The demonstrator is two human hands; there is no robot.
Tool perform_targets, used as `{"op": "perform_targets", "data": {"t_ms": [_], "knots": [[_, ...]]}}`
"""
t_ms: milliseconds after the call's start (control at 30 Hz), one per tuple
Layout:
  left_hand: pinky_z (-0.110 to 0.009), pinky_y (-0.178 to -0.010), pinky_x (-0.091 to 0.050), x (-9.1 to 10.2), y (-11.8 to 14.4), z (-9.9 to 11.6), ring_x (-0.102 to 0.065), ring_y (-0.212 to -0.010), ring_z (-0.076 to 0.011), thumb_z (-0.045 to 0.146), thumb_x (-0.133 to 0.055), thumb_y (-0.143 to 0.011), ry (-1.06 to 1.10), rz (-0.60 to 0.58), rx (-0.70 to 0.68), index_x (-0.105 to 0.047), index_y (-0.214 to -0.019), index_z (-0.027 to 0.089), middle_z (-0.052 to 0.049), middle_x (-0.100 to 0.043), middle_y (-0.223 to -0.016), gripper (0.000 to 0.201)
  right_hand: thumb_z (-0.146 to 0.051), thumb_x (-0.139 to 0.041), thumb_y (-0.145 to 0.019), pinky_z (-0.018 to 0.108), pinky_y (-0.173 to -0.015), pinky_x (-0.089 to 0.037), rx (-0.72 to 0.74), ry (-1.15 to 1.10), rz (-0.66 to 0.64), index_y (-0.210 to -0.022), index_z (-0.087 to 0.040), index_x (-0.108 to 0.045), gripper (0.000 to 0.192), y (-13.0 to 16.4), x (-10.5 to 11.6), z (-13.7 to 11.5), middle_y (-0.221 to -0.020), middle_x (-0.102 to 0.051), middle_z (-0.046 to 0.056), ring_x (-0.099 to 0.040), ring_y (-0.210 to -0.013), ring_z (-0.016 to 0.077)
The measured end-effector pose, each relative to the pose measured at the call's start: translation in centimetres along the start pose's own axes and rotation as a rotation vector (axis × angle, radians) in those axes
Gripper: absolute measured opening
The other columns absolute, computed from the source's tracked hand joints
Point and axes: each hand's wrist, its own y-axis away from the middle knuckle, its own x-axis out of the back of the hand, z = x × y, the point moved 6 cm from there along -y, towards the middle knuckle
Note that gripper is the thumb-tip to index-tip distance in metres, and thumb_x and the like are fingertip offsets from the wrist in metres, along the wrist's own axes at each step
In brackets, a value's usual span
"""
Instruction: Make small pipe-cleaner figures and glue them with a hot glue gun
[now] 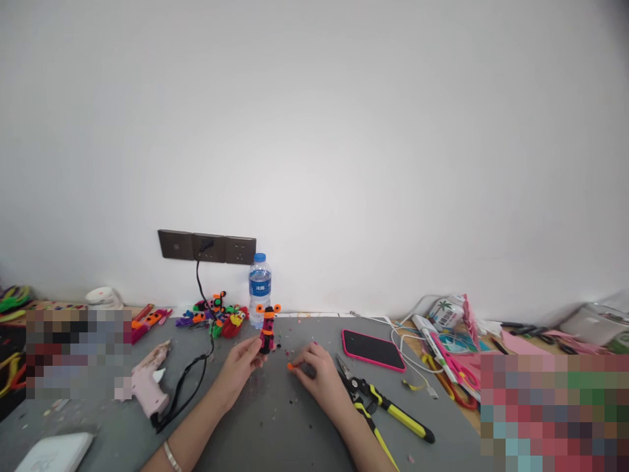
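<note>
Presently, the left hand [240, 367] pinches the base of a small upright pipe-cleaner figure [268, 328], which rises from the fingertips at one o'clock. The right hand [317, 373] rests on the grey table [275, 426], fingers closed on an orange piece [291, 367] at its nine o'clock. Yellow-handled pliers [383, 406] lie just beside it at four o'clock.
</note>
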Motion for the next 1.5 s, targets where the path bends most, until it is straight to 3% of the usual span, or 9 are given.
{"op": "perform_targets", "data": {"t_ms": [233,400,667,867,1067,1500], "knots": [[-0.023,-0.058,-0.040,-0.2,-0.2,-0.5,-0.052,-0.059,-0.0111,0.056,-0.082,-0.057,-0.027,-0.023,0.002,-0.078,-0.085,0.014,-0.008,-0.074,-0.076,0.050,-0.012,-0.059,-0.080,0.034,-0.078,-0.041,-0.037,-0.061,0.086,-0.078,-0.022,-0.064,0.011,0.0,0.1,0.1,-0.081,-0.067,0.002,-0.060,-0.082,0.0222],[-0.023,-0.059,-0.040,-0.1,-0.2,-0.6,-0.052,-0.060,-0.0110,0.056,-0.079,-0.062,-0.059,-0.043,-0.002,-0.077,-0.088,0.015,-0.008,-0.074,-0.080,0.048,-0.022,-0.061,-0.080,0.030,-0.070,-0.044,-0.117,-0.243,0.174,-0.078,-0.020,-0.062,0.003,0.0,0.4,1.0,-0.074,-0.065,0.002,-0.061,-0.073,0.0206],[-0.026,-0.060,-0.040,-0.3,0.0,-0.8,-0.050,-0.061,-0.0137,0.060,-0.076,-0.064,-0.149,-0.069,0.028,-0.077,-0.095,0.014,-0.008,-0.071,-0.073,0.056,-0.049,-0.066,-0.078,0.027,-0.055,-0.044,-0.233,-0.521,0.289,-0.096,-0.014,-0.064,0.039,0.0,0.5,2.8,-0.076,-0.069,0.007,-0.062,-0.063,0.0184],[-0.025,-0.060,-0.039,-0.5,0.0,-0.6,-0.049,-0.061,-0.0137,0.058,-0.076,-0.065,-0.141,-0.082,0.021,-0.077,-0.095,0.014,-0.010,-0.072,-0.079,0.053,-0.046,-0.068,-0.077,0.029,-0.061,-0.044,-0.217,-0.477,0.331,-0.095,-0.015,-0.066,0.036,0.1,0.9,2.2,-0.077,-0.069,0.006,-0.061,-0.066,0.0188],[-0.024,-0.060,-0.040,-0.1,-0.1,-1.1,-0.050,-0.061,-0.0132,0.057,-0.074,-0.068,-0.159,-0.094,0.020,-0.077,-0.099,0.015,-0.006,-0.070,-0.070,0.053,-0.045,-0.067,-0.078,0.028,-0.064,-0.044,-0.193,-0.431,0.308,-0.095,-0.016,-0.067,0.033,0.3,0.7,1.9,-0.081,-0.069,0.006,-0.062,-0.074,0.0203],[-0.026,-0.062,-0.040,0.1,-0.3,-1.5,-0.051,-0.061,-0.0143,0.057,-0.073,-0.071,-0.173,-0.107,0.028,-0.076,-0.099,0.013,-0.004,-0.066,-0.063,0.052,-0.057,-0.074,-0.069,0.029,-0.065,-0.050,-0.265,-0.801,0.242,-0.091,-0.019,-0.062,0.045,0.1,-0.5,2.2,-0.079,-0.067,0.005,-0.063,-0.072,0.0193]]}}
